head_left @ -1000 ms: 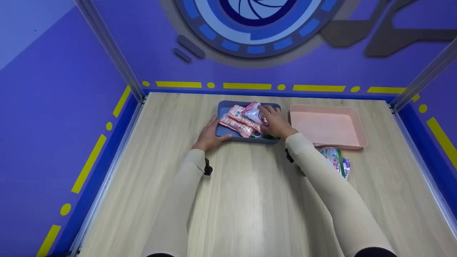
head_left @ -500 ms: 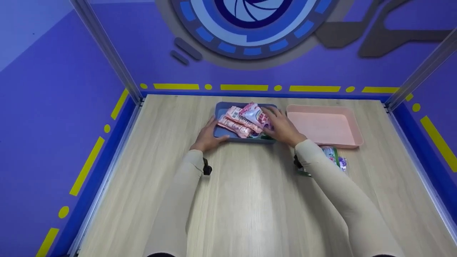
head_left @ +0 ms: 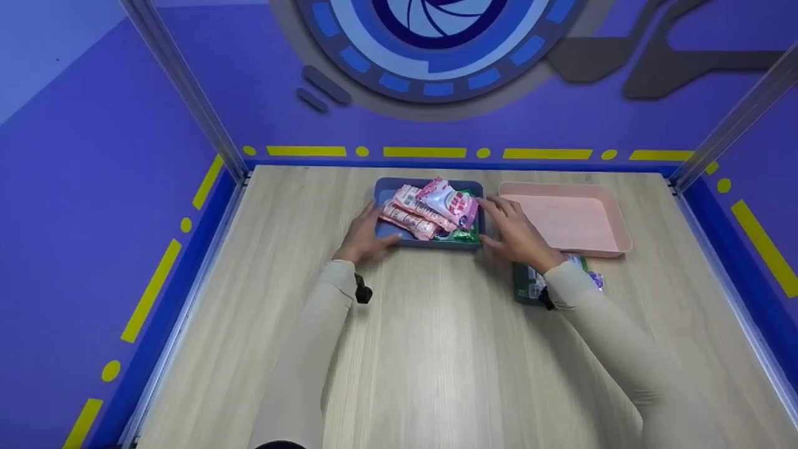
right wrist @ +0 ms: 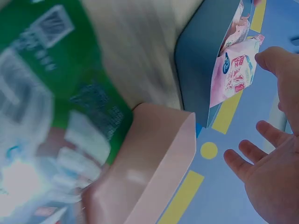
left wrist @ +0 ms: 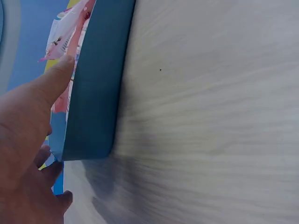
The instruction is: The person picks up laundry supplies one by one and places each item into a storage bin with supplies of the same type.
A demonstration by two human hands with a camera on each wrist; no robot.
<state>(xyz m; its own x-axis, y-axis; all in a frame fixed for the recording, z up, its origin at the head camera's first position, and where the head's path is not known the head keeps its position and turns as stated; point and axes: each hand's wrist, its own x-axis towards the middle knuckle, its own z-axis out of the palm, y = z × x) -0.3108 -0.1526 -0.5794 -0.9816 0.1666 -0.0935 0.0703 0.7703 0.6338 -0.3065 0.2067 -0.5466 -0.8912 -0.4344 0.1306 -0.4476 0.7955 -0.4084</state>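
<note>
In the head view, several pink packets [head_left: 408, 221] lie in a blue-grey tray [head_left: 430, 244]. A pink-and-white packet [head_left: 450, 201] rests on top of them, its right end near the tray's right rim. Beneath, a shiny green packet [head_left: 465, 235] shows at the front right corner. My left hand [head_left: 363, 236] is at the tray's left end, thumb reaching over the front rim and fingers along the left side. At the right end, my right hand [head_left: 516, 232] has its fingers spread with nothing between them, thumb near the tray's corner.
A pink tray [head_left: 564, 218] stands to the right of the blue-grey one. In front of it, partly under my right forearm, lie green-edged packets [head_left: 527, 284] and a purple-patterned one [head_left: 596, 279]. Purple panels [head_left: 93, 187] wall the wooden table [head_left: 411, 349] at the sides and back.
My right hand has let go of the pink-and-white packet and moved right, off the tray's contents. The packet now lies flatter on the pile. My left hand stays at the tray's left end.
</note>
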